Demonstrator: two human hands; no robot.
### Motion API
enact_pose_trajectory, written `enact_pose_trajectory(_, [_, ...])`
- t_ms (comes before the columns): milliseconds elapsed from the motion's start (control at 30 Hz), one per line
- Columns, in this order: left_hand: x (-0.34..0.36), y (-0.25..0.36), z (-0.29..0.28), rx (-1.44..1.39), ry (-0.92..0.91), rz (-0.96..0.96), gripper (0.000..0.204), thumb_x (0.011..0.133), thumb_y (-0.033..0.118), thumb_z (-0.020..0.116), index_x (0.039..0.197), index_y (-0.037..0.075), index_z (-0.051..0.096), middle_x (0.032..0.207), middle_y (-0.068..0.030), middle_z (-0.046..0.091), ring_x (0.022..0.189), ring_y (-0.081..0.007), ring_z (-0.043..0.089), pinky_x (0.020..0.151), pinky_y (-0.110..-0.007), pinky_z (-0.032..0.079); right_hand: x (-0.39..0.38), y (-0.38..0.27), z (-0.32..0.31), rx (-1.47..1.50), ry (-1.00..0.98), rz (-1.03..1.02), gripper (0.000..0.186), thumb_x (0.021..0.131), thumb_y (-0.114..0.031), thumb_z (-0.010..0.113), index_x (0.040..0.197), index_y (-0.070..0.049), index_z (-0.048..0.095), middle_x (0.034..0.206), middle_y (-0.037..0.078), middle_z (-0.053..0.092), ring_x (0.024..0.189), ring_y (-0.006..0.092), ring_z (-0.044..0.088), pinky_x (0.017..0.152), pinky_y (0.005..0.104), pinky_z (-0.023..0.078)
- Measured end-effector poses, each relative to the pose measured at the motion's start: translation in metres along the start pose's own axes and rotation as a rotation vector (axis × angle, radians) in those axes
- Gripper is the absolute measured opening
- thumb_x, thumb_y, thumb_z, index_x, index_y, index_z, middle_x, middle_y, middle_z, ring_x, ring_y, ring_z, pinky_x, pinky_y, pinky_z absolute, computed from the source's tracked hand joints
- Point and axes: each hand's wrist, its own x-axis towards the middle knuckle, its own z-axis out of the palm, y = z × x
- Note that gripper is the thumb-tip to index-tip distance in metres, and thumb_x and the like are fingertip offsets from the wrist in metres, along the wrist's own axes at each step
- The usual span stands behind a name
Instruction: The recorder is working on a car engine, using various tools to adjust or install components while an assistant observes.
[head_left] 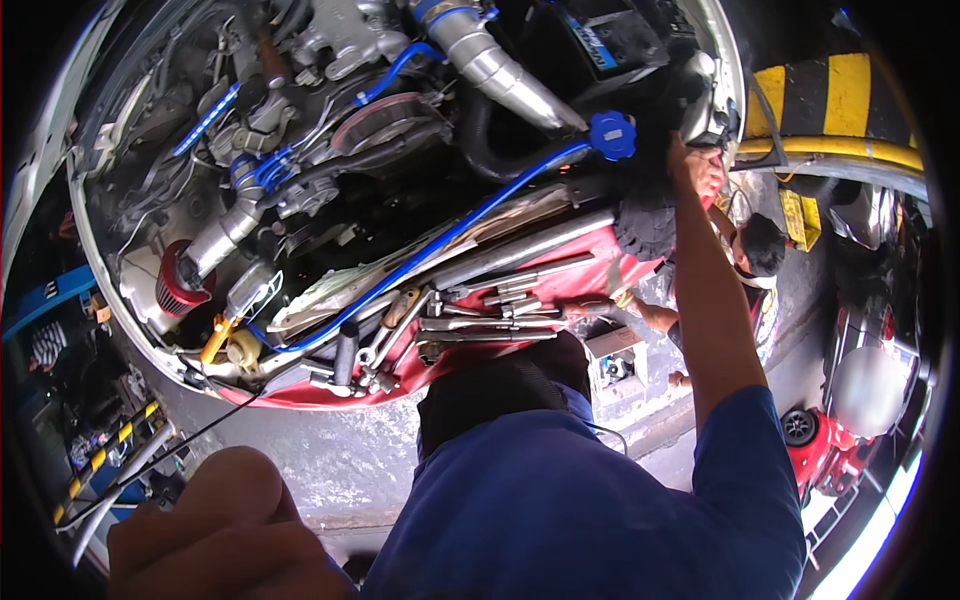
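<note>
My right arm stretches up to the front right corner of an open engine bay. There my right hand (700, 165) is closed at the edge beside a headlight (708, 105); what its fingers grip is hidden. At the lower left, close to the camera, my left hand (220, 530) is raised with its fingers curled, and anything inside them cannot be made out. Between the hands, several wrenches and socket tools (490, 322) lie on the red front (600, 260) of the car. A blue tube (430, 255) runs behind them, near a round blue cap (612, 135).
A person (760, 245) is low at the right, a hand (655, 316) reaching toward the car's front. A work lamp (250, 290) with a yellow handle rests at the bay's left, below a red cone filter (185, 280). A battery (610, 45) sits at the far right.
</note>
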Motion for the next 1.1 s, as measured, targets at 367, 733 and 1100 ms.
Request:
enact_pose_trajectory(367, [-0.017,-0.097,0.102,-0.122,-0.354,-0.474,0.040,0.080,0.021,0.080,0.111,0.003,0.062,0.074,-0.0111,0.066,0.067,-0.0234,0.065,0.065,-0.038,0.049,-0.040,-0.008,-0.041,0.082,-0.089,-0.069,0.114,0.082,-0.070,0.062,0.160,-0.003,0.013,0.155,0.040,0.024,0.143,0.0545,0.028,0.115,0.0640,0.026])
enact_pose_trajectory(733, [-0.108,-0.156,0.215,-0.171,-0.548,-0.587,0.031,0.093,0.021,0.069,0.116,0.002,0.060,0.092,-0.0177,0.070,0.077,-0.0310,0.067,0.073,-0.042,0.050,-0.037,-0.001,-0.067,0.203,-0.162,0.003,0.113,0.082,-0.064,0.067,0.161,-0.005,0.011,0.158,0.039,0.018,0.147,0.0531,0.020,0.118,0.0603,0.022])
enact_pose_trajectory(1100, [-0.133,-0.136,0.229,-0.102,-0.440,-0.443,0.031,0.097,0.026,0.065,0.113,0.000,0.060,0.095,-0.0160,0.069,0.086,-0.0288,0.068,0.081,-0.040,0.051,-0.039,0.004,-0.079,0.216,-0.127,-0.012,0.115,0.080,-0.062,0.070,0.160,-0.002,0.014,0.156,0.038,0.023,0.145,0.0540,0.024,0.117,0.0634,0.021])
